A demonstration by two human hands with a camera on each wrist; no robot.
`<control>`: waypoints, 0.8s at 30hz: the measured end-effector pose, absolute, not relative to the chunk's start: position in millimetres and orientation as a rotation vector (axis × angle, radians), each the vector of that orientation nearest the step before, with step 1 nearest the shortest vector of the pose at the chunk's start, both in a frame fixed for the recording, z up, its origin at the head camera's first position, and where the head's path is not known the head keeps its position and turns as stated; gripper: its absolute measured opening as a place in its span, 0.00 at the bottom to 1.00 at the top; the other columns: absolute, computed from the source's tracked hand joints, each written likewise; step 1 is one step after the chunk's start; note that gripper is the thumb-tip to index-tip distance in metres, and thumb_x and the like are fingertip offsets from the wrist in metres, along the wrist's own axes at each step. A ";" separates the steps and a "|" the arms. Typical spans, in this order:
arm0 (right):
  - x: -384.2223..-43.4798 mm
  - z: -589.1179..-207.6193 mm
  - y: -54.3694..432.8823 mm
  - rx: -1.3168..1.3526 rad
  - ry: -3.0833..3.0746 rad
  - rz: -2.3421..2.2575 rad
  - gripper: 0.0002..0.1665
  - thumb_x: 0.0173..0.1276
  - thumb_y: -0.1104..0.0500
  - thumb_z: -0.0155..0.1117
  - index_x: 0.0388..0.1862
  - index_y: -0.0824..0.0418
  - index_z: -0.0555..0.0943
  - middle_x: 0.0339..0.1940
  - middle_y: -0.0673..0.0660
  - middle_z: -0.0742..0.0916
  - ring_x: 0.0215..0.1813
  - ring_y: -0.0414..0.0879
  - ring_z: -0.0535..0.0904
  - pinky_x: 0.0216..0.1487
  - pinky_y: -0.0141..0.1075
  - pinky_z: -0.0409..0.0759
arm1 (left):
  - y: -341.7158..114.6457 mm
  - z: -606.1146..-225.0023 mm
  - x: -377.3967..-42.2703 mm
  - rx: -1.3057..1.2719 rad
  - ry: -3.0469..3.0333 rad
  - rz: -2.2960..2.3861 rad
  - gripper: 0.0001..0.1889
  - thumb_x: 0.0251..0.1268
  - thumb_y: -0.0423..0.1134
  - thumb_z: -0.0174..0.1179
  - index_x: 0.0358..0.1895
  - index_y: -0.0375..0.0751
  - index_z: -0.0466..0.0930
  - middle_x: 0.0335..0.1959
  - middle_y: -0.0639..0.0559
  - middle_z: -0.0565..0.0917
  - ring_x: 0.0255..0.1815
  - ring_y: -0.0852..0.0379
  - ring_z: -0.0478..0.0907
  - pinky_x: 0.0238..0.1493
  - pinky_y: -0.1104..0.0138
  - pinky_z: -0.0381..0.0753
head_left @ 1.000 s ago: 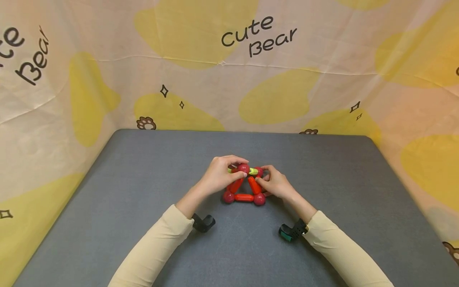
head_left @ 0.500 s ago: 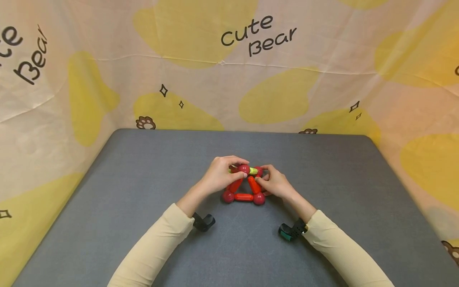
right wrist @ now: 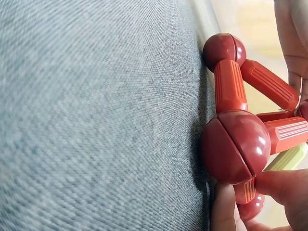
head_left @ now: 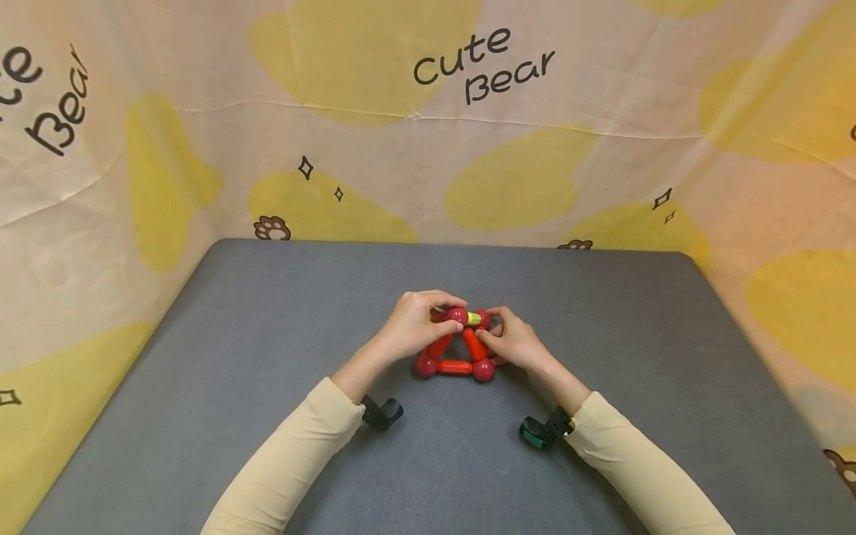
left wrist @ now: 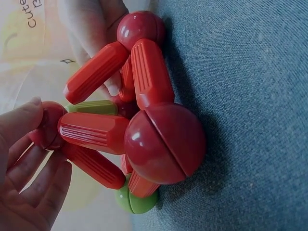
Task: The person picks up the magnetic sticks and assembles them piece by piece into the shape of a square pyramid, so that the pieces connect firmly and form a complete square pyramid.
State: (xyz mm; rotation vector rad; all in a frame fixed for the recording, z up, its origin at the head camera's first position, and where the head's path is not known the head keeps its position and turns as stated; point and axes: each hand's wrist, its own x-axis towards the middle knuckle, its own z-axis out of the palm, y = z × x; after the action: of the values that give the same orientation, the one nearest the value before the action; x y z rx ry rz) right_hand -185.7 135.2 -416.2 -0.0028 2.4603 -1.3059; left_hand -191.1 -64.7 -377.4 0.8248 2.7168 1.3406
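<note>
A frame of magnetic building sticks and balls stands on the table in front of me. At its top my left hand point(head_left: 411, 323) pinches a red ball point(left wrist: 50, 124) between thumb and fingers. A yellow-green stick point(head_left: 473, 319) lies between that ball and another red ball point(head_left: 483, 319) farther right. My right hand point(head_left: 515, 342) grips the frame's right side, thumb and fingers about a red stick point(right wrist: 246, 190) behind the near right ball point(right wrist: 236, 147). In the left wrist view one sloping red stick point(left wrist: 95, 72) has its upper end apart from the held ball. A green ball point(left wrist: 139, 198) sits low behind.
The grey table point(head_left: 267, 312) extends around the frame on all sides. Printed cloth walls point(head_left: 374, 163) rise at its back and sides. Black wrist cameras point(head_left: 383, 414) hang from both forearms above the tabletop.
My left hand has shifted very slightly right with its ball, and the yellow-green piece left of that ball has gone from the head view. The right hand keeps its place.
</note>
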 end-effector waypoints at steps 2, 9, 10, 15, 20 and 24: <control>-185.5 -415.7 135.0 -0.003 2.464 -1.304 0.32 0.65 0.56 0.59 0.64 0.64 0.61 0.34 0.61 0.81 0.24 0.43 0.80 0.27 0.36 0.81 | -64.3 -376.8 -191.2 0.823 2.725 1.324 0.16 0.51 0.36 0.68 0.46 0.44 0.83 0.42 0.53 0.84 0.39 0.61 0.80 0.39 0.69 0.80; -184.9 -414.9 134.5 -0.011 2.476 -1.298 0.32 0.65 0.56 0.59 0.64 0.64 0.61 0.34 0.61 0.81 0.24 0.43 0.80 0.27 0.36 0.81 | -63.6 -375.0 -189.6 0.839 2.743 1.275 0.17 0.50 0.36 0.68 0.46 0.44 0.83 0.42 0.54 0.84 0.39 0.61 0.80 0.38 0.70 0.80; -184.9 -415.1 134.5 -0.013 2.477 -1.296 0.32 0.65 0.56 0.59 0.64 0.64 0.61 0.33 0.60 0.81 0.24 0.42 0.80 0.27 0.36 0.81 | -63.6 -375.2 -189.3 0.842 2.743 1.271 0.17 0.50 0.36 0.68 0.46 0.44 0.83 0.42 0.54 0.84 0.39 0.61 0.80 0.38 0.70 0.79; -184.8 -416.1 134.6 -0.024 2.484 -1.298 0.32 0.65 0.56 0.59 0.63 0.65 0.61 0.33 0.60 0.82 0.23 0.42 0.80 0.27 0.36 0.81 | -63.8 -375.8 -188.3 0.836 2.736 1.273 0.17 0.50 0.36 0.69 0.46 0.43 0.83 0.42 0.54 0.84 0.38 0.61 0.80 0.39 0.68 0.79; -185.2 -417.6 135.2 -0.033 2.485 -1.304 0.31 0.65 0.56 0.59 0.63 0.65 0.61 0.33 0.60 0.82 0.23 0.42 0.80 0.26 0.36 0.81 | -63.6 -378.0 -188.5 0.827 2.733 1.248 0.17 0.50 0.37 0.68 0.47 0.43 0.82 0.43 0.54 0.84 0.38 0.62 0.81 0.40 0.66 0.79; -185.2 -417.9 135.1 -0.036 2.485 -1.304 0.31 0.65 0.56 0.59 0.63 0.64 0.61 0.33 0.60 0.82 0.23 0.42 0.80 0.27 0.36 0.81 | -63.5 -378.5 -188.4 0.833 2.730 1.255 0.17 0.50 0.37 0.68 0.47 0.42 0.82 0.42 0.54 0.84 0.38 0.61 0.81 0.40 0.67 0.79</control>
State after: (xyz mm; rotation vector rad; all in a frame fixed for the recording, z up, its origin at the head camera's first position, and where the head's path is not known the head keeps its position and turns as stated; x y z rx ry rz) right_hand -185.2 135.1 -417.9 -0.0355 2.4852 -1.3042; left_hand -188.4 -63.5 -378.5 0.8325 2.7303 1.2548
